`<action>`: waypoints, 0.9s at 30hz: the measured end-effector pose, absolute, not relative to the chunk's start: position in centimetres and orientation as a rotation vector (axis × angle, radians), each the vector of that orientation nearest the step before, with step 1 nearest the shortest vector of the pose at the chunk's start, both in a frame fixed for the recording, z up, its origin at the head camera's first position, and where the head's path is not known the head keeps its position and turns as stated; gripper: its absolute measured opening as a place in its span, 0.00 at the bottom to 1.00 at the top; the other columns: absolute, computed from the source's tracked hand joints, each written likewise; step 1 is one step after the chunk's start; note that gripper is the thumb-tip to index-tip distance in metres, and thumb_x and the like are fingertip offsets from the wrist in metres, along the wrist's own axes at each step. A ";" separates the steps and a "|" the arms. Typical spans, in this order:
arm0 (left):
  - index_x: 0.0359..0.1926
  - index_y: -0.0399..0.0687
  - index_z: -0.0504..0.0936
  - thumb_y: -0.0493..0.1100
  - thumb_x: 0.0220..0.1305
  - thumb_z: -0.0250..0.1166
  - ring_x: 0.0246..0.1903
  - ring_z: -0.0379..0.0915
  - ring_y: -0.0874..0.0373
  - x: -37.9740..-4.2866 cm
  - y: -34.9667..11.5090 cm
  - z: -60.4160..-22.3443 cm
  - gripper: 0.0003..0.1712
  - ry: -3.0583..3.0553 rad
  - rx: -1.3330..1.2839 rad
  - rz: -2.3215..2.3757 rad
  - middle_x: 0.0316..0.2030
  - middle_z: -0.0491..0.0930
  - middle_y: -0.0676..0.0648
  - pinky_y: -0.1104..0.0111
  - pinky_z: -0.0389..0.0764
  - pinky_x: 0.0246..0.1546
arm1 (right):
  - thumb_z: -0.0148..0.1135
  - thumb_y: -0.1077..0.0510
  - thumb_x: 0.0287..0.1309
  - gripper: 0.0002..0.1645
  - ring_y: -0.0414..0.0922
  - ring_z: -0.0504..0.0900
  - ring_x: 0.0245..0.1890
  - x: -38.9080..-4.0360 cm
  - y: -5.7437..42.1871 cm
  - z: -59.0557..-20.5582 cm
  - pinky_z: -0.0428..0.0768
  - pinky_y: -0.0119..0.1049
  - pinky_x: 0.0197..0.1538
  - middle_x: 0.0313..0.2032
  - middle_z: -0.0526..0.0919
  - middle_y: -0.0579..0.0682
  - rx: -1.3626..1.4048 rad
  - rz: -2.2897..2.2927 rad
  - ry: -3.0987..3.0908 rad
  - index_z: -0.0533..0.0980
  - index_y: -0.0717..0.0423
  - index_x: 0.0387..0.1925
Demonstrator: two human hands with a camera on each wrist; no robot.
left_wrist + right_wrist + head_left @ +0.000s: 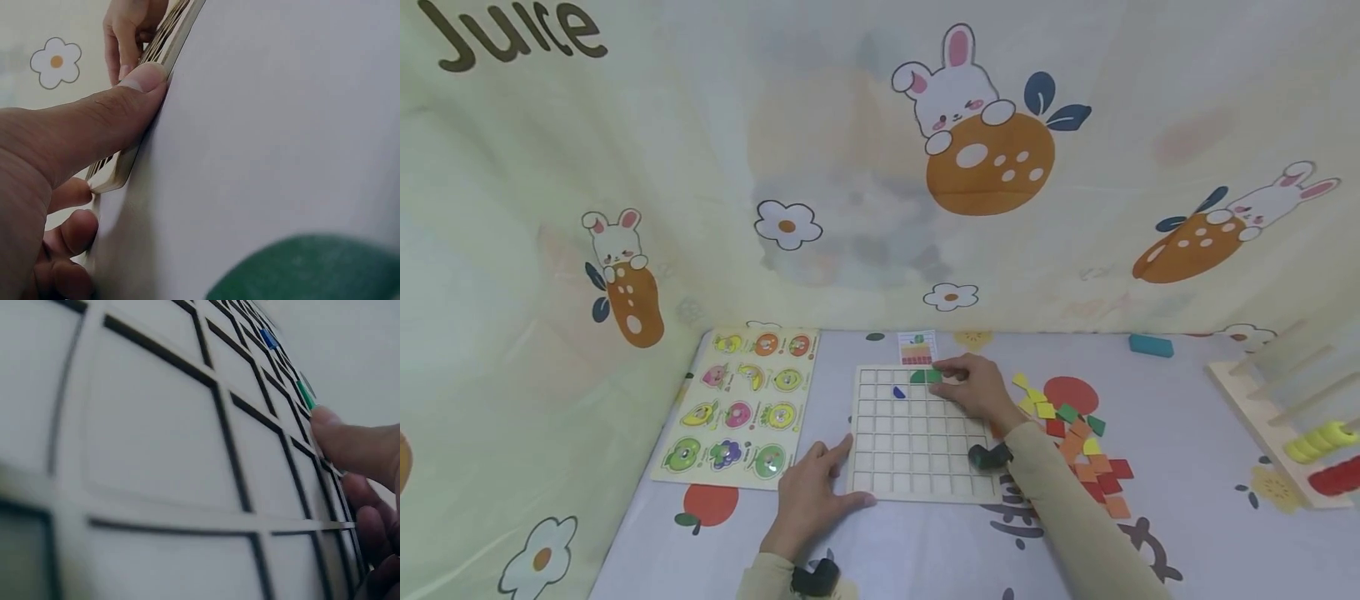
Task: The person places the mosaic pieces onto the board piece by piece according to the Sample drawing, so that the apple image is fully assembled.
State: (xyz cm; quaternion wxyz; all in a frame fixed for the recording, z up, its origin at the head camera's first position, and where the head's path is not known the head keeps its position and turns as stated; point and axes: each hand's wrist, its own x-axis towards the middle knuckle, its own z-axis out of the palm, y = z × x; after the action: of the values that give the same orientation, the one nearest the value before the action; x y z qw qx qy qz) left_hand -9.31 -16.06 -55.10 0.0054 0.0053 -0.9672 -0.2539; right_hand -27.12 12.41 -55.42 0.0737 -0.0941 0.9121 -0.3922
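Observation:
A pale wooden grid board (917, 450) lies in the middle of the table. My left hand (808, 496) is at its lower left corner, thumb along the front edge and index finger against the left edge. In the left wrist view the straight thumb (119, 106) presses the board's rim (115, 178). My right hand (977, 390) pinches a small green piece (934, 376) at the board's far edge, thumb tip against it. Beside it, another green piece (917, 377) with a slanted side sits in the grid. A blue piece (898, 392) lies one row nearer.
Loose red, orange, yellow and green tiles (1078, 446) lie right of the board, partly behind the right arm. A small picture card (917, 347) touches the far edge. Left stands a fruit puzzle board (737, 408); at right are a teal block (1151, 346) and a bead frame (1262, 425).

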 end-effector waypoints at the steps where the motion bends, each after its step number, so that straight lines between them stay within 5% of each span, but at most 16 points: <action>1: 0.73 0.59 0.78 0.68 0.38 0.86 0.28 0.58 0.64 -9.3 -16.0 -55.1 0.58 -3.027 0.012 -0.802 0.31 0.67 0.58 0.72 0.57 0.28 | 0.76 0.48 0.63 0.24 0.49 0.79 0.51 -27.1 12.5 -55.5 0.75 0.44 0.54 0.52 0.86 0.51 -0.272 -1.193 2.736 0.85 0.44 0.60; 10: 0.73 0.58 0.78 0.68 0.39 0.86 0.28 0.58 0.64 -9.3 -16.1 -55.1 0.58 -3.026 0.004 -0.805 0.31 0.67 0.57 0.72 0.58 0.28 | 0.73 0.51 0.66 0.16 0.49 0.77 0.45 -26.8 12.5 -55.8 0.72 0.40 0.48 0.46 0.86 0.50 -0.259 -1.286 2.750 0.88 0.46 0.54; 18: 0.73 0.59 0.78 0.67 0.38 0.86 0.27 0.58 0.64 -9.3 -16.0 -55.2 0.58 -3.033 0.021 -0.806 0.32 0.67 0.58 0.71 0.58 0.28 | 0.73 0.48 0.66 0.21 0.47 0.76 0.43 -26.3 13.4 -55.5 0.74 0.38 0.45 0.43 0.85 0.47 -0.222 -1.420 2.763 0.86 0.44 0.59; 27: 0.72 0.59 0.79 0.69 0.36 0.86 0.26 0.56 0.63 -9.3 -15.7 -55.0 0.59 -3.040 0.044 -0.766 0.30 0.66 0.57 0.71 0.57 0.26 | 0.74 0.47 0.66 0.23 0.51 0.81 0.44 -26.2 22.0 -52.2 0.76 0.39 0.45 0.46 0.88 0.56 -0.283 -1.153 2.969 0.86 0.55 0.56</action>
State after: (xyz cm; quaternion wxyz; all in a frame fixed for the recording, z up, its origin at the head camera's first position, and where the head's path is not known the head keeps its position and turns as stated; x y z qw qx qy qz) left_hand -9.30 -15.74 -55.01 0.0032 0.0141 -0.9696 -0.2444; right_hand -26.16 22.04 -52.17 -0.0282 -0.0884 0.9282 -0.3604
